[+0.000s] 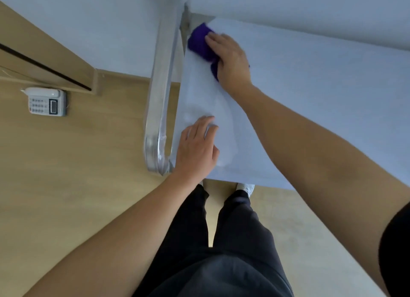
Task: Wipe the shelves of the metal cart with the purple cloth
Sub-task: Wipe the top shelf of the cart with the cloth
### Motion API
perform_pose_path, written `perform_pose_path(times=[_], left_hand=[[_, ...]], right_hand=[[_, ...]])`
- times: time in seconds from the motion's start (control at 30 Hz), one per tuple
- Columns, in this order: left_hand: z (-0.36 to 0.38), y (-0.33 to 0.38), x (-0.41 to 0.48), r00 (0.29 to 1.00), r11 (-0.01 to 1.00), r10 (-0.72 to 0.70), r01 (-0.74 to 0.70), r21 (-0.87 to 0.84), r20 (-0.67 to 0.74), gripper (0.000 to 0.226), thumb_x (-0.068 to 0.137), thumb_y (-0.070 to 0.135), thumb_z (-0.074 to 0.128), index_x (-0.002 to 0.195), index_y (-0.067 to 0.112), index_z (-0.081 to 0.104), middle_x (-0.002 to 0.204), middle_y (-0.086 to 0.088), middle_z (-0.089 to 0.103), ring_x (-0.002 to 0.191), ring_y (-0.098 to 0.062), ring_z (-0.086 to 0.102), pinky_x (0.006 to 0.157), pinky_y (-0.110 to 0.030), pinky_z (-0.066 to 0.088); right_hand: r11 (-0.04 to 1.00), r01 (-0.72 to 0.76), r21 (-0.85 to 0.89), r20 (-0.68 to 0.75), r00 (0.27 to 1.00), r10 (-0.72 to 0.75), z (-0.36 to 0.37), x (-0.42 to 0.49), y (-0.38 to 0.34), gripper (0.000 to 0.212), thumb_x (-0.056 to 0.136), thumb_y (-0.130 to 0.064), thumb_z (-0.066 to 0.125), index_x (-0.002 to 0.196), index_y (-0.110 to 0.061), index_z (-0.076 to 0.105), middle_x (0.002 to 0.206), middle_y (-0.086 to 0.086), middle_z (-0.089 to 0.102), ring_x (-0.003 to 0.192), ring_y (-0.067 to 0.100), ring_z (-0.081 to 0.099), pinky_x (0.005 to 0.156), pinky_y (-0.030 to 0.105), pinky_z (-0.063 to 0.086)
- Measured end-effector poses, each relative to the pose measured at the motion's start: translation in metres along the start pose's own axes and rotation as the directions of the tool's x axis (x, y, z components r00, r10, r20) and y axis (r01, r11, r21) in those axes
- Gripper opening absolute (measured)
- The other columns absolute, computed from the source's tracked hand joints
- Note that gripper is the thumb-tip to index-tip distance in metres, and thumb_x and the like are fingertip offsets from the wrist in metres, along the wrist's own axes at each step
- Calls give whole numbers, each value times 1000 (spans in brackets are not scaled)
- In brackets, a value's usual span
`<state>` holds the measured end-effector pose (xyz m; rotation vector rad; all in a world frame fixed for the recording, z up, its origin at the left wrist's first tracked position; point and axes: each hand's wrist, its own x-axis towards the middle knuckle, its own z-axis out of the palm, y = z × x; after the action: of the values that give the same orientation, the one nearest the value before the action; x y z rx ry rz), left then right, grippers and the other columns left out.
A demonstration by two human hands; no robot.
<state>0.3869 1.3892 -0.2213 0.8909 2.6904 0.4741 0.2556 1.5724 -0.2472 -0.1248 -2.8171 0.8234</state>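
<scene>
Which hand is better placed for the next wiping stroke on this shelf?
Right. The right hand presses the purple cloth on the far corner of the shelf; the left hand rests flat at the near edge, empty.

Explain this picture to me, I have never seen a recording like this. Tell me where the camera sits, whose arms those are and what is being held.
No machine here: one wide-angle camera worn on a person's head looks down, so the bare arms and dark trousers are the wearer's own. The pale surface is a shelf of a metal cart, its shiny handle at the left. The right hand presses a purple cloth on the shelf's far corner. The left hand rests flat nearer, holding nothing. A telephone lies on the wooden floor.
</scene>
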Motion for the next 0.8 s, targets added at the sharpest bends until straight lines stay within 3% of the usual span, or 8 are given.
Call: perform_pose_path(times=[0.07, 0.13, 0.27, 0.5, 0.6, 0.67, 0.8], left_hand=[[-1, -1, 0, 1000, 1000, 6, -6, -11, 3, 40, 80, 10, 47, 119, 10, 55, 142, -7, 47, 136, -24, 40, 101, -39, 39], [-2, -2, -1, 1000, 999, 17, -16, -28, 14, 40, 82, 10, 48, 121, 10, 55, 144, -7, 45, 138, -23, 38, 102, -39, 39], [-5, -2, -6, 1000, 996, 20, -19, -85, 10, 36, 84, 9, 50, 120, 7, 58, 144, -9, 47, 137, -24, 41, 101, -40, 42], [-10, -2, -32, 999, 990, -19, 11, -142, -51, 31, 84, 9, 47, 109, 6, 66, 122, -11, 60, 111, -27, 58, 89, -43, 51], [-12, 3, -49, 994, 981, -101, 95, -167, -29, 30, 86, 10, 47, 111, 9, 65, 127, -10, 54, 114, -25, 55, 93, -38, 49], [-14, 7, -59, 989, 976, -142, 136, -167, -26, 28, 88, 11, 47, 111, 10, 64, 128, -10, 51, 115, -24, 54, 93, -36, 48], [-15, 10, -74, 979, 965, -198, 187, -181, -41, 18, 91, 10, 50, 103, 5, 62, 118, -12, 49, 103, -23, 56, 81, -36, 54]], right_hand=[[994, 106, 23, 122, 987, -108, -6, -18, 1, 52, 82, 4, 40, 129, -7, 59, 134, 11, 57, 128, 33, 49, 115, 35, 31], [996, 84, 31, 157, 984, -88, -16, -42, 0, 52, 83, 3, 38, 130, -6, 58, 135, 11, 57, 129, 32, 49, 115, 34, 29], [997, 40, 67, 163, 985, -51, -36, -107, -4, 53, 82, 0, 36, 129, -6, 58, 135, 11, 57, 130, 31, 49, 114, 38, 34], [992, -112, 55, 149, 984, 103, -44, -201, -32, 53, 80, 8, 49, 130, -7, 57, 136, 8, 56, 133, 32, 45, 111, 41, 37], [987, -141, 71, 112, 985, 133, -38, -217, -47, 54, 75, 10, 54, 127, -5, 59, 133, 8, 59, 130, 34, 48, 108, 44, 41], [987, -139, 75, 119, 984, 129, -34, -227, -60, 54, 74, 9, 54, 126, -5, 60, 133, 8, 59, 130, 33, 48, 107, 44, 41], [994, -85, 69, 193, 979, 71, -33, -246, -76, 49, 83, -7, 43, 129, -10, 58, 136, 6, 57, 133, 29, 45, 108, 43, 40]])
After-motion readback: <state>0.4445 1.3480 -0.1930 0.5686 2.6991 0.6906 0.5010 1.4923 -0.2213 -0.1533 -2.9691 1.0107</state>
